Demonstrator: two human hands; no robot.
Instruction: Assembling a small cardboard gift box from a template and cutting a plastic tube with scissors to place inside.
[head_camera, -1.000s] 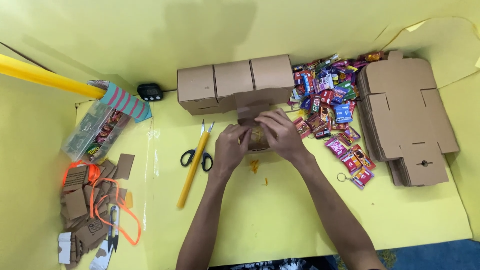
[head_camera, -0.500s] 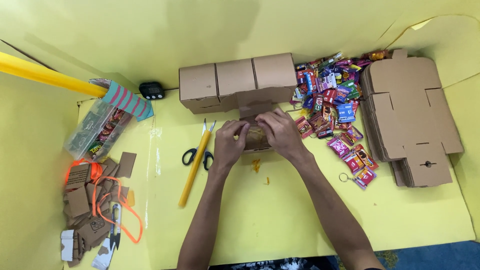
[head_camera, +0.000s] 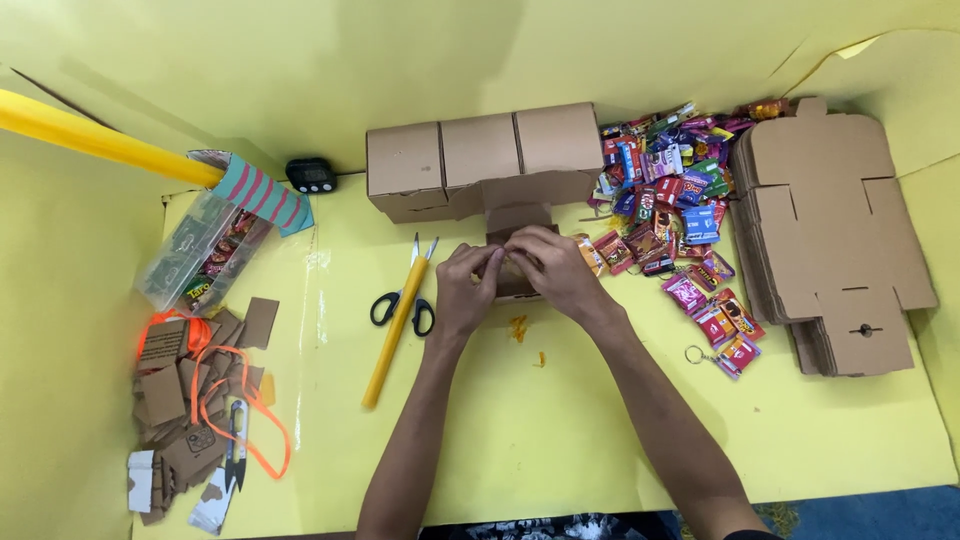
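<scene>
Both hands meet at the middle of the yellow counter (head_camera: 600, 430) in the head view. Left hand (head_camera: 463, 290) and right hand (head_camera: 553, 268) have fingers curled onto a small cardboard box (head_camera: 517, 285), which sits between them, mostly hidden. Just behind it stands a row of folded boxes (head_camera: 480, 155). Scissors (head_camera: 400, 305) and a yellow stick (head_camera: 398, 325) lie left of the left hand; candy packets (head_camera: 680, 210) spread to the right, beside a stack of flat cardboard (head_camera: 830, 230).
</scene>
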